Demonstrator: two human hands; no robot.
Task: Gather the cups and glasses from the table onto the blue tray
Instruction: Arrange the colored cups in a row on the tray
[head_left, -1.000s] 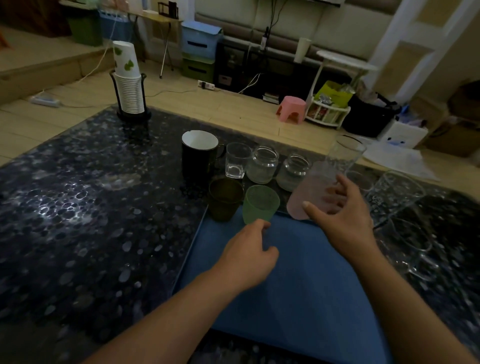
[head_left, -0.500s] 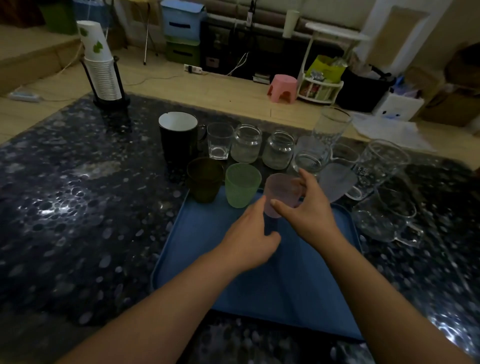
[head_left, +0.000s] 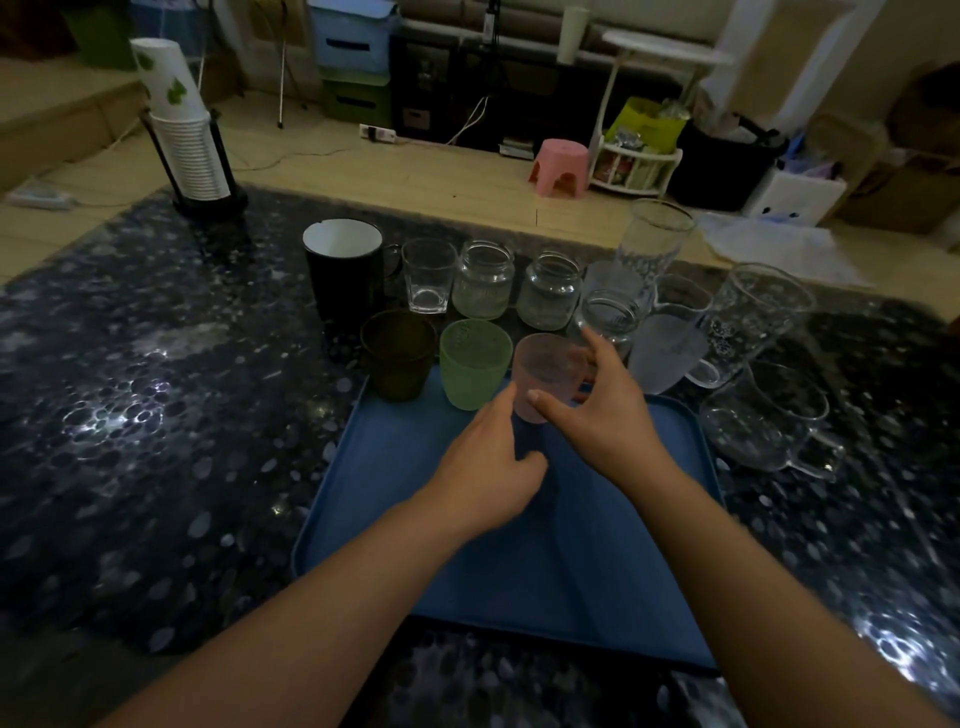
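- Two hands meet at the pink cup (head_left: 548, 371), which a second ago was still off to the right, over the table (head_left: 156, 415), and now sits at the far edge of the blue tray (head_left: 363, 509), just right of the green cup (head_left: 474, 362).
- The right hand (head_left: 597, 415) has thumb and fingers curled loosely round the pink cup; whether the cup's base is fully down cannot be told.
- The left hand (head_left: 488, 462) holds nothing, its fingers half curled, one fingertip touching the cup's lower wall.
- By this reading, the brown cup (head_left: 397, 353), green cup and pink cup line the tray's far rim, so a row is filling.
- Off the tray are the black mug (head_left: 343, 270), two small jars (head_left: 483, 280), a tumbler (head_left: 428, 275), a tall glass (head_left: 657, 244) and several clear handled mugs (head_left: 769, 415).
- No brand or writing can be read; the stacked paper cups (head_left: 179, 119) show only a green leaf print.
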